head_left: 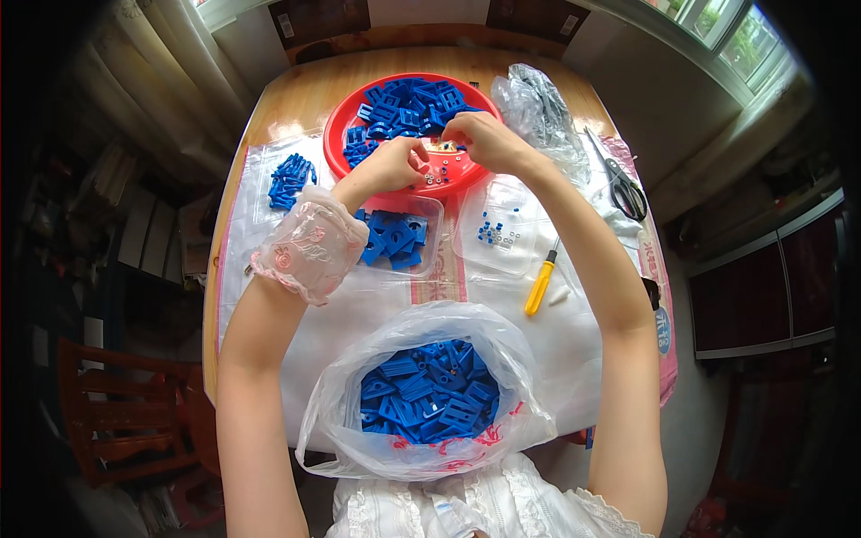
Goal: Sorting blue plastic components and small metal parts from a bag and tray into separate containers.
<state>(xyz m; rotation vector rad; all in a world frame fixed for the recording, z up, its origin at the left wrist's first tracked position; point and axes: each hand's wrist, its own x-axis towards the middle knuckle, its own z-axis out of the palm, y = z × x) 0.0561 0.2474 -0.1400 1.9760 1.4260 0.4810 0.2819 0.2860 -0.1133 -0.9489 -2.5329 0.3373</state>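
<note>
Both hands are over the red basin (336,143), which holds a heap of blue plastic pieces (413,100) and, toward its near side, small white rings and tiny blue parts (435,177). My left hand (395,167) hangs over the basin's near left rim, fingers curled in; what they hold, if anything, is too small to make out. On the right, my right hand (489,142) reaches in with fingertips pinched together above a pale patch of small parts (441,146). Anything between those fingertips is hidden.
Below the basin stand a clear tray of flat blue pieces (395,240) and another with tiny parts (491,231). Blue pegs (291,179) lie left. A yellow-handled screwdriver (540,285), scissors (626,193) and clear plastic bag (538,99) lie right. An open bag of blue pieces (430,390) is nearest.
</note>
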